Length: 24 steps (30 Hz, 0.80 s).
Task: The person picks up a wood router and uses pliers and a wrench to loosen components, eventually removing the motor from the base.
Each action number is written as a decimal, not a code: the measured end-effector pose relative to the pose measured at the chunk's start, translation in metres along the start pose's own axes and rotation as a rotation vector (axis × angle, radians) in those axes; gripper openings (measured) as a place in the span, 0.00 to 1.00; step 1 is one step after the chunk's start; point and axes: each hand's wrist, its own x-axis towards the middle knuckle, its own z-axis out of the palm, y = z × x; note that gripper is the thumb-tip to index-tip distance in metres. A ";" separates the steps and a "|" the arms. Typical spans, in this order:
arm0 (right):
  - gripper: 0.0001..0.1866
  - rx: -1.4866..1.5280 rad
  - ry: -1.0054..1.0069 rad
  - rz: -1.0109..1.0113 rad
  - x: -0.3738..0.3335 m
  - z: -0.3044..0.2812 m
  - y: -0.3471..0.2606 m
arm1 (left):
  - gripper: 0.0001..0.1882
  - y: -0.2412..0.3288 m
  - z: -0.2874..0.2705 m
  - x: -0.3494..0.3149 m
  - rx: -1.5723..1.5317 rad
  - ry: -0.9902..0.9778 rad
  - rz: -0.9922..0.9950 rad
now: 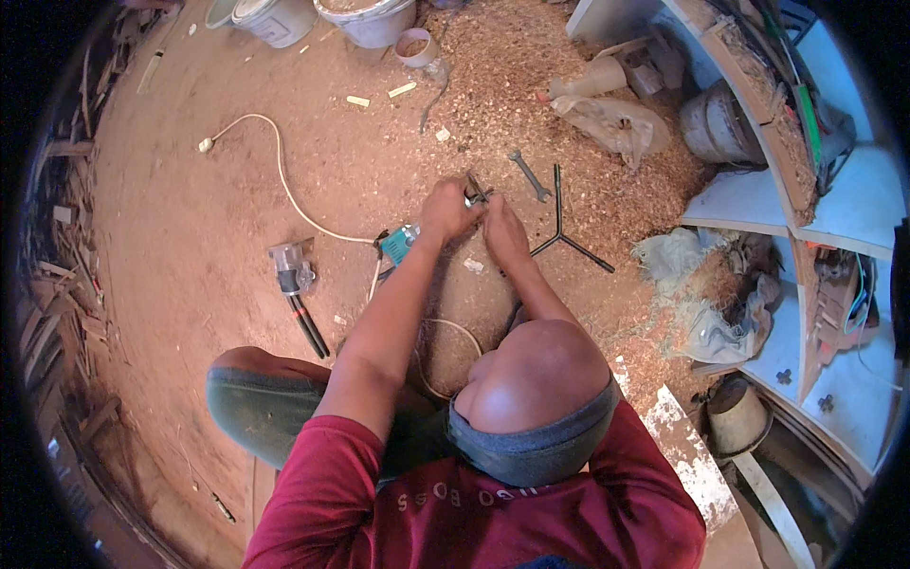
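Note:
My left hand is closed around the front end of a teal power tool, whose body shows behind my wrist. Close beside it, my right hand has its fingers closed at a small dark metal piece between both hands. The fingers hide much of that piece, so I cannot tell its exact kind. A pale cord curves away from the tool to a plug on the floor. An open-end spanner and a black three-armed wrench lie right of my hands.
Left of my knee lie pliers-like black handles beside a clear plastic container. Wood shavings cover the floor ahead. Buckets stand at the far side. Light-blue shelving and plastic bags are on the right.

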 end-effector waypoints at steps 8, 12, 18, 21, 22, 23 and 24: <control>0.22 0.293 0.294 0.251 0.026 0.009 0.015 | 0.21 -0.001 -0.001 -0.002 -0.033 0.023 0.039; 0.25 0.452 0.222 0.450 0.040 0.014 0.027 | 0.23 0.003 -0.002 0.000 -0.031 -0.013 0.031; 0.18 0.683 0.177 0.645 0.048 0.020 0.022 | 0.19 -0.009 0.003 -0.002 -0.005 0.010 0.131; 0.21 0.835 0.115 0.596 0.048 0.014 0.031 | 0.17 -0.006 0.007 -0.002 0.012 0.031 0.072; 0.19 0.840 0.110 0.606 0.047 0.013 0.030 | 0.18 -0.005 0.007 -0.002 0.019 0.022 0.065; 0.17 0.845 0.106 0.617 0.046 0.013 0.028 | 0.18 -0.005 0.008 -0.001 0.025 0.013 0.059; 0.16 0.849 0.096 0.627 0.044 0.013 0.023 | 0.18 -0.006 0.006 -0.003 0.032 0.006 0.047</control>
